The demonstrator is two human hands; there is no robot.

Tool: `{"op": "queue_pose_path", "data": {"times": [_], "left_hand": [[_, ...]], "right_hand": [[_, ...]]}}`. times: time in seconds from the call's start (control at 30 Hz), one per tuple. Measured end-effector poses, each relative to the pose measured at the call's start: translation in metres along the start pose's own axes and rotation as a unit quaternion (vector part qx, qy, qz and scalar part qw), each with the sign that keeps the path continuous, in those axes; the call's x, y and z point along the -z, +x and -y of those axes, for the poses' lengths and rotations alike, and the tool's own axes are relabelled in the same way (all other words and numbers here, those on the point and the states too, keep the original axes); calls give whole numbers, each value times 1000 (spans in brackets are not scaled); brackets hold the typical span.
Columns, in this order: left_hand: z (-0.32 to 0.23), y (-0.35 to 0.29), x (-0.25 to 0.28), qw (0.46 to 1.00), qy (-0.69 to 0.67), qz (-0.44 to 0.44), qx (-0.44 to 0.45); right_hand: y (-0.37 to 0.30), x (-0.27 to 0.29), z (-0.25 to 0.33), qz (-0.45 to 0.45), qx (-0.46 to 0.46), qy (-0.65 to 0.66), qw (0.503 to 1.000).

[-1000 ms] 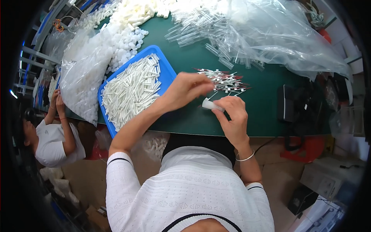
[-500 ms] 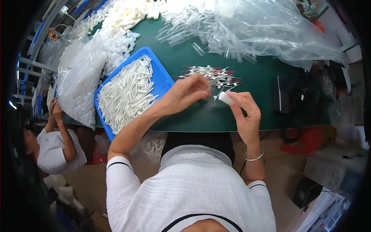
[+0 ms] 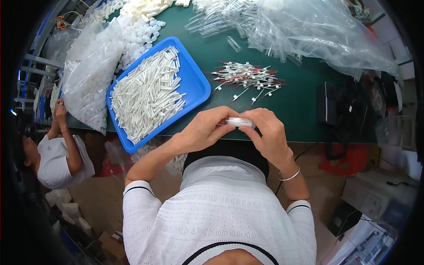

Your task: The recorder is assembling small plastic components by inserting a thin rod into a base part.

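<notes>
In front of my waist, at the table's near edge, my two hands meet over a short white cylinder [image 3: 241,122]. The fingers of my right hand [image 3: 267,128] are closed around its right end. On the other side, my left hand [image 3: 206,128] pinches at its left end, where a clear, shiny bit shows between the fingertips; its exact shape is mostly hidden. Just beyond my hands lies a pile of thin white-and-red pieces with small white collars [image 3: 249,76]. A blue tray [image 3: 194,84] stands left of the pile, holding many short white sticks [image 3: 148,95].
Clear plastic tubes [image 3: 212,22] and a large clear bag [image 3: 318,35] cover the far side of the green table [image 3: 300,106]. A bag of white caps [image 3: 90,84] lies at left, near another person [image 3: 62,154]. A black box [image 3: 326,104] stands at right.
My left hand has come back from beside the pile toward me. My right hand has moved left and nearer with the white cylinder, so both hands now meet on it.
</notes>
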State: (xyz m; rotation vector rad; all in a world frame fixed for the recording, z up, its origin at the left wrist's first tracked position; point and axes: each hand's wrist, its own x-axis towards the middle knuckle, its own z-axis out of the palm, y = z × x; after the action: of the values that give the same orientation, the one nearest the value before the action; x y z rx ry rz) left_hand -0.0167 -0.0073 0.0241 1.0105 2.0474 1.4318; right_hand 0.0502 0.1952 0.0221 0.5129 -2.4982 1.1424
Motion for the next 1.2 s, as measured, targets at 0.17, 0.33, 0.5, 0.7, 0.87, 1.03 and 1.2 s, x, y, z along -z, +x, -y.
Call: {"op": "queue_pose_path", "data": {"times": [0.17, 0.33, 0.5, 0.7, 0.87, 1.03, 1.2], "left_hand": [[-4, -11, 4, 995, -58, 63, 50], [11, -18, -7, 987, -108, 59, 101], [10, -26, -15, 992, -78, 43, 94], [10, -36, -30, 987, 135, -73, -48], [-8, -36, -23, 996, 17, -62, 66], [3, -42, -29, 990, 127, -64, 9], [1, -38, -35, 972, 188, -119, -76]], "right_hand": [[-9, 16, -6, 63, -168, 244, 953], [-10, -11, -2, 46, -185, 297, 936], [-15, -4, -6, 132, -318, 459, 819], [-22, -15, 3, 118, -307, 440, 836], [-33, -26, 6, 28, -249, 421, 872], [-38, -42, 2, -32, -197, 442, 874], [-29, -43, -3, -14, -135, 493, 859]]}}
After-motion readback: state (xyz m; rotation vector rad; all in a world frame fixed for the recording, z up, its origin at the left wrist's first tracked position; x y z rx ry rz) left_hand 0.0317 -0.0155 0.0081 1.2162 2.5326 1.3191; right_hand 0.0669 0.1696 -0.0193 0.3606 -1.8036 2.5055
